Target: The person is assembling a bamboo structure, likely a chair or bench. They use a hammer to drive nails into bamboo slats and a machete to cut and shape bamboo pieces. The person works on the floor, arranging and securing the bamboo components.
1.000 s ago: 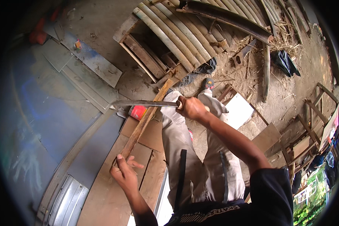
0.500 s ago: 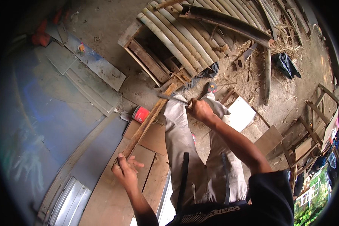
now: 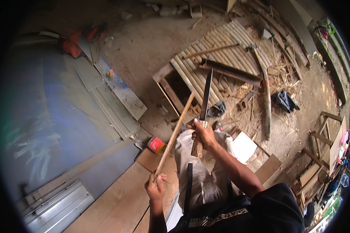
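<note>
Earthen floor [image 3: 136, 58], strewn with chips and fibres toward the right; on it, one platform of pale round poles [image 3: 182, 73]. At lower left, one brown board [image 3: 116, 194], with a red can [image 3: 155, 145] near its far edge.

Left hand [image 3: 155, 186]: closed around the near end of one stick [image 3: 175, 135]. Right hand [image 3: 203, 134]: wrapped around the handle of one long knife [image 3: 207, 97], blade pointing up and away, apart from the stick.

Handling, as we judge it: we do best to grip the stick firmly at its near end, steady its far end, and turn the edge away from our left fingers and trousered legs [image 3: 184, 155].

Stick: long, slim, straight, tan; slants left of the knife, far end before the platform, contact there uncertain. Knife: narrow dark blade, brown wooden handle showing below our fist.
</note>
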Tool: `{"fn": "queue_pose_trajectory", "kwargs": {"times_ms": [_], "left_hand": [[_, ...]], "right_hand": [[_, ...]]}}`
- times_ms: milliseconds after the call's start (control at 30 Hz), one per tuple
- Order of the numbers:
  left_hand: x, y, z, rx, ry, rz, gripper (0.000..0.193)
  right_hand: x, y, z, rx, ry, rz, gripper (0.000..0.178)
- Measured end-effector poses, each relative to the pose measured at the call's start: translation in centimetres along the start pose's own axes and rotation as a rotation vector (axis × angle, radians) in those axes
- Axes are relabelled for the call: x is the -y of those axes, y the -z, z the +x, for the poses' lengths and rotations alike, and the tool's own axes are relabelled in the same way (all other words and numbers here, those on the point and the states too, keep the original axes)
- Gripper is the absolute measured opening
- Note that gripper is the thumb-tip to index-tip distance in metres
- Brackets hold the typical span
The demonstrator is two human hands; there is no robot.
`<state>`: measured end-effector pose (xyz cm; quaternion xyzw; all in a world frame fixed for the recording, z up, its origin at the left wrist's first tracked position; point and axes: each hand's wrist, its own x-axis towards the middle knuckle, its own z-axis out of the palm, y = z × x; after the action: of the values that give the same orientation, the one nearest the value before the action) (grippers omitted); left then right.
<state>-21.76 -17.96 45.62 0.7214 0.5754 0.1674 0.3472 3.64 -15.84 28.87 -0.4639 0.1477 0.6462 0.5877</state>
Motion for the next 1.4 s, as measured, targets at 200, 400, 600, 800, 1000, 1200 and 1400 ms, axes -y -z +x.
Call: {"fn": "queue_pose_trajectory", "kwargs": {"times_ms": [200,400,600,800,1000,1200,1400], "left_hand": [[0.3,-0.5,-3.1,-0.076,-0.342,0.078,0.033],[0.1,-0.7,-1.4,-0.194,-0.575,0.262,0.040],[-4.0,1.0,-1.3,-0.246,-0.548,0.068,0.030],[-8.6,4.8,-0.8,-0.501,-0.506,-0.143,0.021],[-9.7,3.6,3.4,-0.297,-0.430,-0.069,0.016],[-6.1,-0.2,6.5,-0.117,-0.435,0.075,0.016],[-2.3,-3.3,8.9,-0.029,-0.429,0.140,0.019]], "right_hand": [[8.5,-6.0,-6.2,0.216,0.209,0.044,0.028],[13.6,-9.0,-13.4,0.414,0.511,-0.106,0.029],[15.7,-9.6,-17.1,0.230,0.601,-0.311,0.025],[14.0,-7.7,-13.6,0.161,0.292,-0.218,0.028],[7.9,-0.7,-11.1,-0.094,0.260,-0.874,0.048],[2.7,3.6,-12.3,-0.026,0.394,-1.318,0.056],[-0.8,3.9,-12.1,0.085,0.226,-1.369,0.059]]}}
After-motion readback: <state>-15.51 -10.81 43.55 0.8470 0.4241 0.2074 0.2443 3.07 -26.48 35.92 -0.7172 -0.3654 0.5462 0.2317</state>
